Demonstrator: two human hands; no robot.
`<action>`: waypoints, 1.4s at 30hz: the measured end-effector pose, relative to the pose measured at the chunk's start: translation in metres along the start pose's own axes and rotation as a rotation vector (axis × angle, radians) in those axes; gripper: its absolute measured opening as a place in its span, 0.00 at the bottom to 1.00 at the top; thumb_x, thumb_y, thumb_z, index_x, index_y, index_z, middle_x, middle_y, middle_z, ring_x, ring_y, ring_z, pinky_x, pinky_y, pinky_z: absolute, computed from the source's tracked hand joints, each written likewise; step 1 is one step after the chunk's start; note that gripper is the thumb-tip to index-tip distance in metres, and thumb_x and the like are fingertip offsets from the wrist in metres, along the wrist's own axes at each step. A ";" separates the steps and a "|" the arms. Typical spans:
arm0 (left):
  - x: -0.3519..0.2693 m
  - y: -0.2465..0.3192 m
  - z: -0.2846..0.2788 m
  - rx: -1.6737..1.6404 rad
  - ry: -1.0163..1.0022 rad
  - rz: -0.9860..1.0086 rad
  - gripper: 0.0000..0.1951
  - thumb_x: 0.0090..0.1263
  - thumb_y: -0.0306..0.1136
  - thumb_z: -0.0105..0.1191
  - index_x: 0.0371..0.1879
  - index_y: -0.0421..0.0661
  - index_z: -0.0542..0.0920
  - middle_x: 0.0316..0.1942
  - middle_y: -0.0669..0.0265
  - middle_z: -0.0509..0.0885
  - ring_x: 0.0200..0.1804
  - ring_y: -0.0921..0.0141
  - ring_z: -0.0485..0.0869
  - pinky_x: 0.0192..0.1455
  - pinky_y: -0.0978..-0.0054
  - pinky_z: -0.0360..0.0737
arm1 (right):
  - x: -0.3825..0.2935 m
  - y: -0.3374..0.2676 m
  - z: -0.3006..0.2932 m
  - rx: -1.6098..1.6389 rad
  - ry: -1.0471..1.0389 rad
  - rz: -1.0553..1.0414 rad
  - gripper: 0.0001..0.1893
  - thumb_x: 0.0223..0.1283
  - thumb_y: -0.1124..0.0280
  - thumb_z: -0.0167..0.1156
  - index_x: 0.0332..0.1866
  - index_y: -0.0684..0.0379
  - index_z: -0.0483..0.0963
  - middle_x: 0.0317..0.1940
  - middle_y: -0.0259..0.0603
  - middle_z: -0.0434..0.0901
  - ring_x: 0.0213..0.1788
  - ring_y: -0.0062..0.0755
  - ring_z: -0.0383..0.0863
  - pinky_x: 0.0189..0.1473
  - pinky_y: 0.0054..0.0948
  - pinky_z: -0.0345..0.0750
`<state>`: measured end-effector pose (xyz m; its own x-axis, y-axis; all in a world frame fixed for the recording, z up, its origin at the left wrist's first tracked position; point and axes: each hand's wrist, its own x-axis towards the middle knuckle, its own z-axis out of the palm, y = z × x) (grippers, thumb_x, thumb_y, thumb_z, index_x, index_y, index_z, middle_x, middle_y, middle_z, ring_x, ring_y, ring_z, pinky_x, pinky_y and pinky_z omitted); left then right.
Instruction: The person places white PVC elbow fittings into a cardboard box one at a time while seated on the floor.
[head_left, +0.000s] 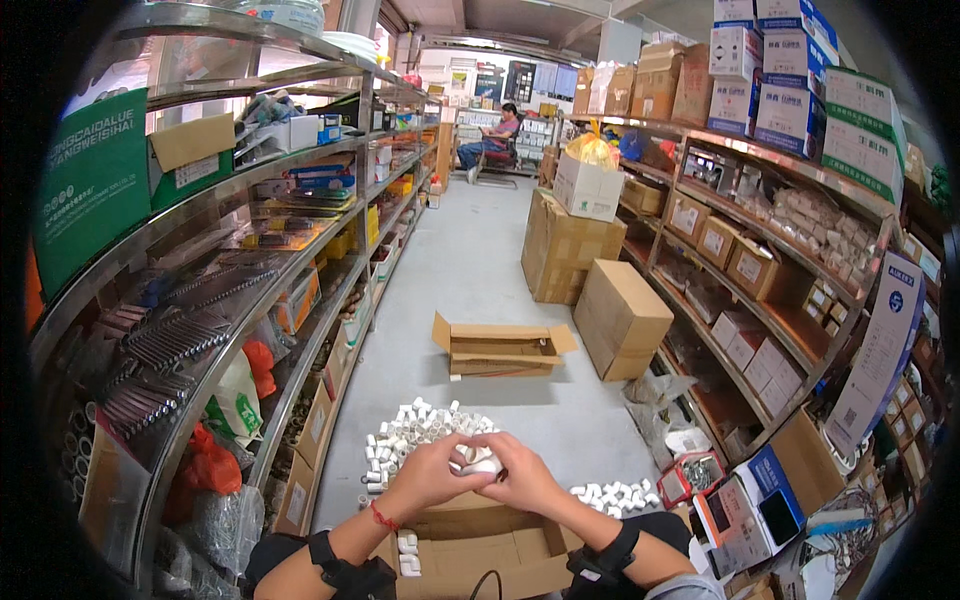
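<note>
Both hands meet in front of me around white plastic pipe fittings (480, 466), one showing a round open end. My left hand (431, 469), with a red cord bracelet (384, 517) at the wrist, holds them from the left. My right hand (523, 476) grips them from the other side, and the fingers hide part of them. Below the hands is an open cardboard box (487, 559) with a few white elbow fittings (408, 553) at its left side. Behind my hands, a heap of short white fittings (420, 426) lies on the floor. A smaller group of white fittings (619, 496) lies to the right.
Another open carton (502, 367) stands ahead on the grey floor (450, 262). Metal shelving (367, 187) with tools lines the left; stocked racks (675, 180) and large cartons (626, 322) line the right. A dark-screened phone (780, 517) rests at lower right. A person (495, 139) sits far back.
</note>
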<state>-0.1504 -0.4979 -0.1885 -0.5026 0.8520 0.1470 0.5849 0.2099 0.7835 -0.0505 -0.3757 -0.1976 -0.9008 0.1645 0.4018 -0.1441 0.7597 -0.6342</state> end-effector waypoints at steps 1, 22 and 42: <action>0.000 -0.001 0.001 -0.004 -0.008 -0.017 0.26 0.43 0.44 0.59 0.40 0.43 0.71 0.24 0.63 0.77 0.26 0.74 0.77 0.29 0.81 0.72 | 0.001 -0.001 0.000 -0.010 0.002 -0.009 0.24 0.34 0.68 0.58 0.44 0.54 0.64 0.37 0.43 0.68 0.40 0.44 0.69 0.39 0.32 0.69; 0.023 -0.013 -0.004 -0.706 0.064 -0.293 0.17 0.57 0.42 0.47 0.29 0.36 0.71 0.22 0.62 0.76 0.24 0.75 0.77 0.23 0.86 0.71 | 0.016 0.012 -0.003 0.787 0.006 0.481 0.26 0.39 0.77 0.60 0.48 0.64 0.61 0.39 0.38 0.68 0.26 0.16 0.70 0.30 0.16 0.70; 0.026 -0.007 0.001 -0.689 -0.059 -0.294 0.19 0.59 0.47 0.43 0.33 0.39 0.73 0.28 0.68 0.76 0.29 0.78 0.75 0.28 0.86 0.68 | 0.007 0.021 -0.008 0.925 0.097 0.543 0.22 0.44 0.78 0.56 0.46 0.62 0.59 0.34 0.35 0.70 0.31 0.20 0.71 0.30 0.17 0.70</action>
<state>-0.1668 -0.4762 -0.1907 -0.5304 0.8354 -0.1439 -0.1083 0.1015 0.9889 -0.0564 -0.3532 -0.2027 -0.9073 0.4164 -0.0588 -0.0252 -0.1933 -0.9808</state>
